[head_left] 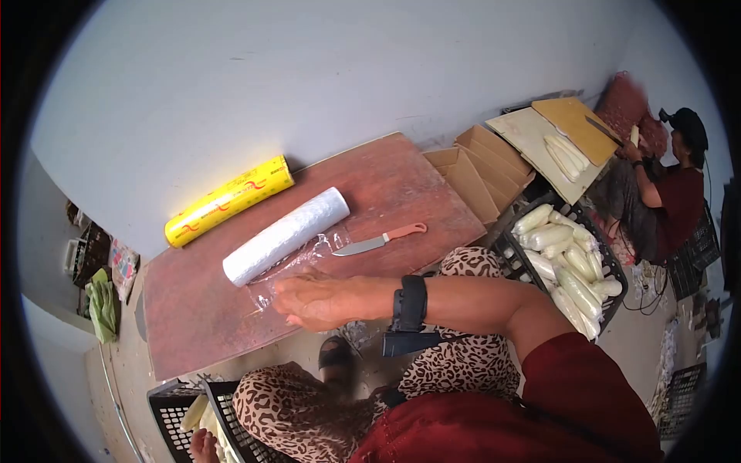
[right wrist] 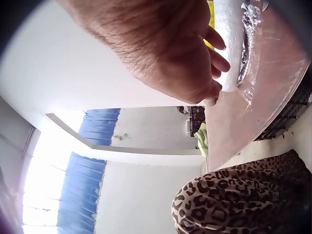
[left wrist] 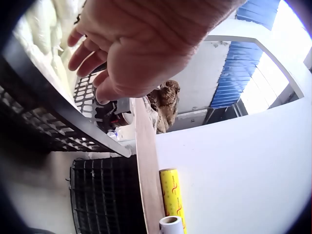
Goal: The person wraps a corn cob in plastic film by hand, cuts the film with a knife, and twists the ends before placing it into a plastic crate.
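Observation:
My right hand is over the table's front part, at the loose end of clear plastic film drawn from a white film roll. In the right wrist view its fingers are loosely bent beside the roll, with nothing seen between them and the thumb. A knife with an orange handle lies right of the film. At the lower left, my left hand is over a black crate of long pale vegetables. The left wrist view shows its fingers relaxed, holding nothing visible.
A yellow printed roll lies along the wall side of the reddish table. On the right stands another crate of film-wrapped vegetables, near cardboard boxes. Beyond it, another person sits by a board.

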`<state>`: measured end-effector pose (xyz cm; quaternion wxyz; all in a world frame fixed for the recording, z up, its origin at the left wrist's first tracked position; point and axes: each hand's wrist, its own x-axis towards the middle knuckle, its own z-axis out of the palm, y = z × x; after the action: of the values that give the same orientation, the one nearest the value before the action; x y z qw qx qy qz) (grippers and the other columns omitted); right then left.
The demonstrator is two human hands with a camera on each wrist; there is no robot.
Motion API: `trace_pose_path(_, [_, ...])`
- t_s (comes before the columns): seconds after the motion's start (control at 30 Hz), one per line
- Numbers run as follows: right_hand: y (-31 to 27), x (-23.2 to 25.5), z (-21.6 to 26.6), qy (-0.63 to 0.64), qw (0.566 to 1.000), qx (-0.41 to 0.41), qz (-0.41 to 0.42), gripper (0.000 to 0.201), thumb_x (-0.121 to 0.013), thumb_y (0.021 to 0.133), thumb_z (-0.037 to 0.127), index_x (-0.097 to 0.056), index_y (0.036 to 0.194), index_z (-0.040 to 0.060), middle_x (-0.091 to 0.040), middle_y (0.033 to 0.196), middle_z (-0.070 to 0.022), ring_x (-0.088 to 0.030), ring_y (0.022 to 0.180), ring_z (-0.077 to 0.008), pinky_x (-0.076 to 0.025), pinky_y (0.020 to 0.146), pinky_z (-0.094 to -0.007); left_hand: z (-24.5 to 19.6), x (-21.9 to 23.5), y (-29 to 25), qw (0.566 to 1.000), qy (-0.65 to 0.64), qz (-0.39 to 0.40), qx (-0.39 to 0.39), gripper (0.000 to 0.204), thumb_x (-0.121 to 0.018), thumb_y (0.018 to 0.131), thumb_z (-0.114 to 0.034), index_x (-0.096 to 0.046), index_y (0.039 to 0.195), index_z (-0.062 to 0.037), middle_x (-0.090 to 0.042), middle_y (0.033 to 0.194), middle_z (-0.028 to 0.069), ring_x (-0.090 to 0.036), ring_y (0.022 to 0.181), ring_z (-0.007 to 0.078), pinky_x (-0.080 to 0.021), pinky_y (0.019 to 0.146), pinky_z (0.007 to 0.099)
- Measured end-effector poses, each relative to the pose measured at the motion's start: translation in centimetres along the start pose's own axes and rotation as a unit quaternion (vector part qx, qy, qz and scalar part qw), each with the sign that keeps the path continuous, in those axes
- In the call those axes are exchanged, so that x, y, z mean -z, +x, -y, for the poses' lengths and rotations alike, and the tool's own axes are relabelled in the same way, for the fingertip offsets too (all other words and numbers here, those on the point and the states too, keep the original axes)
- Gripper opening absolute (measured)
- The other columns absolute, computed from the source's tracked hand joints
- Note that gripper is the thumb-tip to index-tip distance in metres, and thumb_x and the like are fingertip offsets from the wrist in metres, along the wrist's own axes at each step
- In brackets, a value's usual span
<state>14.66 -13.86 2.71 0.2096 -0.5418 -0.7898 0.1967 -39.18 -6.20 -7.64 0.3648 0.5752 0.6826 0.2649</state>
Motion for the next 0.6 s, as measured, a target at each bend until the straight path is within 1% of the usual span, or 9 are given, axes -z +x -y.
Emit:
trace_pose_path(0.07, [-0.3, 0.7, 0.6, 0.007, 1.000, 0.011, 0.015, 0.016, -0.059, 0.089, 0.018, -0.059, 0.093, 0.0018, -0.053, 0.104, -0.0165, -0.052, 0.106, -0.0326, -0.036, 0.096, -0.0478, -7.7, -1.7, -1.6, 0.996, -0.043, 0.057, -0.054, 0.032, -0.068, 0.088, -0.026, -0.061, 0.109, -0.0022, -0.063, 0.094, 0.0048, -0.060, 0.082, 0.0131, -0.046, 0.072, 0.0257])
trace_pose_path(0.1, [-0.5, 1.2, 1.1, -0.001, 1.000, 0.022, 0.013, 0.018, -0.059, 0.089, 0.018, -0.058, 0.094, 0.0014, -0.053, 0.105, -0.0168, -0.052, 0.107, -0.0328, -0.036, 0.096, -0.0476, -19.0, -4.3, -9.0, 0.997, 0.017, 0.040, -0.067, 0.053, -0.066, 0.086, -0.035, -0.059, 0.126, -0.0017, -0.050, 0.136, 0.0171, -0.047, 0.124, 0.0322, -0.036, 0.104, 0.0541])
trace_pose_path(0.17, [-1.2, 2.1, 2.0, -0.017, 0.999, 0.049, 0.013, 0.020, -0.059, 0.088, 0.019, -0.057, 0.096, 0.0006, -0.053, 0.107, -0.0173, -0.052, 0.108, -0.0331, -0.037, 0.096, -0.0472, -18.7, -5.1, -4.6, 0.979, -0.069, 0.103, -0.164, 0.037, -0.069, 0.088, -0.029, -0.061, 0.109, -0.0009, -0.064, 0.096, 0.0068, -0.061, 0.087, 0.0152, -0.048, 0.079, 0.0293])
trace_pose_path(0.27, [-5.4, 4.0, 2.4, -0.070, 0.984, 0.139, -0.082, 0.022, -0.059, 0.088, 0.020, -0.056, 0.098, 0.0013, -0.053, 0.105, -0.0166, -0.051, 0.111, -0.0342, -0.040, 0.094, -0.0500, -30.3, -9.5, -10.5, 0.944, -0.070, 0.151, -0.285, 0.037, -0.070, 0.087, -0.028, -0.061, 0.107, 0.0010, -0.064, 0.096, 0.0108, -0.062, 0.089, 0.0191, -0.050, 0.084, 0.0326])
trace_pose_path(0.33, [-7.6, 6.1, 2.8, -0.063, 0.992, 0.083, -0.069, 0.020, -0.059, 0.089, 0.019, -0.055, 0.098, 0.0020, -0.053, 0.105, -0.0159, -0.052, 0.111, -0.0332, -0.041, 0.093, -0.0509, -33.5, -10.9, -11.9, 0.892, -0.108, 0.229, -0.374, 0.034, -0.071, 0.086, -0.026, -0.062, 0.104, 0.0020, -0.065, 0.095, 0.0141, -0.063, 0.088, 0.0213, -0.050, 0.084, 0.0335])
trace_pose_path(0.43, [-11.5, 8.4, 1.9, -0.058, 0.990, 0.028, -0.124, 0.016, -0.059, 0.088, 0.015, -0.055, 0.097, 0.0020, -0.055, 0.104, -0.0145, -0.056, 0.105, -0.0315, -0.043, 0.091, -0.0483, -37.6, -12.1, -15.0, 0.769, -0.135, 0.424, -0.459, 0.035, -0.059, 0.090, -0.025, -0.061, 0.114, 0.0006, -0.060, 0.114, 0.0263, -0.056, 0.107, 0.0374, -0.039, 0.098, 0.0510])
trace_pose_path(0.47, [-12.9, 9.0, 1.3, -0.056, 0.986, 0.016, -0.154, 0.015, -0.059, 0.088, 0.014, -0.055, 0.096, 0.0019, -0.055, 0.103, -0.0140, -0.057, 0.103, -0.0309, -0.044, 0.091, -0.0467, -38.2, -12.7, -15.6, 0.771, -0.140, 0.406, -0.471, 0.031, -0.060, 0.089, -0.023, -0.061, 0.109, 0.0016, -0.061, 0.105, 0.0282, -0.059, 0.100, 0.0388, -0.044, 0.089, 0.0492])
trace_pose_path(0.53, [-17.1, 8.8, -2.2, 0.028, 0.951, -0.096, -0.293, 0.011, -0.060, 0.087, 0.008, -0.057, 0.094, 0.0003, -0.059, 0.098, -0.0132, -0.060, 0.091, -0.0297, -0.048, 0.083, -0.0389, -41.1, -15.3, -16.0, 0.529, -0.254, 0.611, -0.531, 0.029, -0.065, 0.088, -0.017, -0.061, 0.111, -0.0005, -0.063, 0.103, 0.0250, -0.062, 0.095, 0.0359, -0.049, 0.081, 0.0454])
trace_pose_path(0.6, [-21.1, 8.5, -4.8, -0.018, 0.913, -0.148, -0.380, 0.012, -0.064, 0.083, 0.010, -0.060, 0.088, 0.0001, -0.060, 0.087, -0.0151, -0.062, 0.080, -0.0325, -0.050, 0.072, -0.0405, -42.6, -16.6, -18.0, 0.448, -0.318, 0.680, -0.486, 0.022, -0.067, 0.087, -0.014, -0.064, 0.105, -0.0026, -0.065, 0.101, 0.0212, -0.064, 0.092, 0.0324, -0.051, 0.077, 0.0415])
